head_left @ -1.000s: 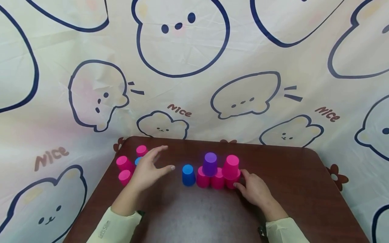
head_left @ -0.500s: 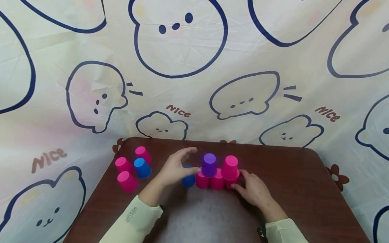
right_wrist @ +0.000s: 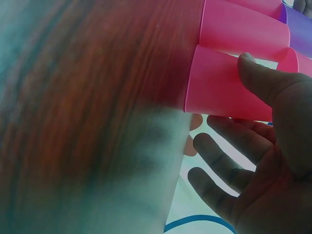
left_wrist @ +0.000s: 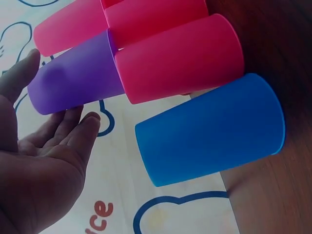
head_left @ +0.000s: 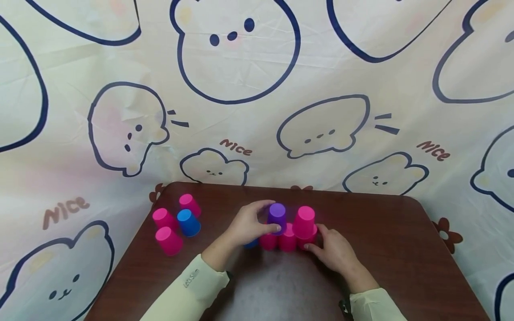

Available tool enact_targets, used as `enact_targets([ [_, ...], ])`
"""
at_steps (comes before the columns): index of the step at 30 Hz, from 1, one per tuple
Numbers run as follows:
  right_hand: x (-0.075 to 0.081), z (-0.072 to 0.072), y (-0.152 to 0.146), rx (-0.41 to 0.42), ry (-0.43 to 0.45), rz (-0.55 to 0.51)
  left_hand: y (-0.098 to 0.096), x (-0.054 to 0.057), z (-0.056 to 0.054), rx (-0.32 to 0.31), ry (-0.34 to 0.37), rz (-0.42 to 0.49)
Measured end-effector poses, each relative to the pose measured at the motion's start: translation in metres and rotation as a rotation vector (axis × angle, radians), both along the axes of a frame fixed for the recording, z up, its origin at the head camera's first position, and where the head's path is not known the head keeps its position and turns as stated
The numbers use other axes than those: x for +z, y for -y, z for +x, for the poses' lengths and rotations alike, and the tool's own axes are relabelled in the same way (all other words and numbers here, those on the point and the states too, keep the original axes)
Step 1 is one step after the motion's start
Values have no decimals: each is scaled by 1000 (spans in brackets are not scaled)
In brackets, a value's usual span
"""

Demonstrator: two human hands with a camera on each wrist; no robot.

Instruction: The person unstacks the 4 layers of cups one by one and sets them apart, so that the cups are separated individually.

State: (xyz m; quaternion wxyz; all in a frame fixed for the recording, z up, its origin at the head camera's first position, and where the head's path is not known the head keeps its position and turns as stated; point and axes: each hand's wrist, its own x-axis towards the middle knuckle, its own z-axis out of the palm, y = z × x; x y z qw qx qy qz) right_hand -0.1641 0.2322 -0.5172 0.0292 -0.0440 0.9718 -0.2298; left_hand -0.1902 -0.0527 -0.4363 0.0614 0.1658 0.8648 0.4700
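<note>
Upside-down plastic cups stand in a low stack. My left hand (head_left: 250, 223) is around the purple cup (head_left: 277, 215) in the upper row, thumb in front and fingers behind it. Beneath are the left pink cup (head_left: 268, 242) and the middle pink cup (head_left: 288, 240). At the row's right end, my right hand (head_left: 337, 252) holds the lower right pink cup (right_wrist: 219, 80) between thumb and fingers. Above that one rests the upper pink cup (head_left: 304, 218). A blue cup (left_wrist: 214, 129) ends the row at left, mostly hidden behind my left hand in the head view.
To the left on the brown table (head_left: 385, 240) stand several more cups: a blue one (head_left: 188, 223), a front pink one (head_left: 169, 240), a middle pink one (head_left: 163, 218) and a back pink one (head_left: 189, 204). A patterned cloth (head_left: 257, 120) hangs behind the table.
My left hand has moved right, from beside the loose cups, past the row's blue cup, to the purple cup. My right hand has stayed at the lower right pink cup.
</note>
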Motion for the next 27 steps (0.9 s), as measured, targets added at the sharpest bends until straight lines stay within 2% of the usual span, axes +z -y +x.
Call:
enact_targets([
  [14, 4, 1, 3, -10, 12, 24, -6, -1, -1, 37, 0, 8],
  [27, 6, 1, 3, 18, -9, 48, 9, 5, 2, 64, -31, 16],
])
